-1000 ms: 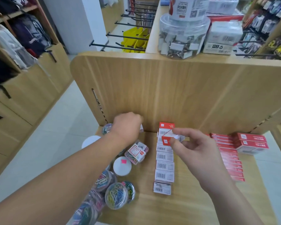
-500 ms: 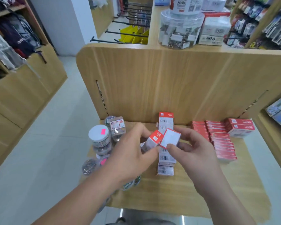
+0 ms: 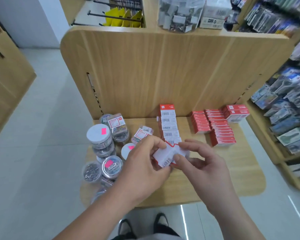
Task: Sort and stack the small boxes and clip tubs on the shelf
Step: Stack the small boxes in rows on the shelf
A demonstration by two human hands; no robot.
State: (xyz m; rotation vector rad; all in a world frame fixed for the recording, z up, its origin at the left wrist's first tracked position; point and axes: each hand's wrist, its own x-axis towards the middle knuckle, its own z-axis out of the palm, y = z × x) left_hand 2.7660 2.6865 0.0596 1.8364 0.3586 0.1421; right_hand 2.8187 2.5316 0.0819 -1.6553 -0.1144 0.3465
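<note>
Small boxes (image 3: pixel 163 157) between left hand (image 3: pixel 145 163) and right hand (image 3: pixel 203 167) (above shelf (image 3: pixel 232 170))

Clip tubs (image 3: pixel 102 153) lie left of the box row (image 3: pixel 169 126), apparently against the back panel (image 3: pixel 163 71).

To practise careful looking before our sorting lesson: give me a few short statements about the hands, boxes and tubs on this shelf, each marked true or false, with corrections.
1. The left hand and right hand pinch small boxes. True.
2. The row of barcode boxes lies left of the tubs. False: it lies to their right.
3. The tallest tub's white lid bears a pink sticker. True.
4. The red boxes sit on the floor. False: they are stacked on the shelf, right of the row.
</note>
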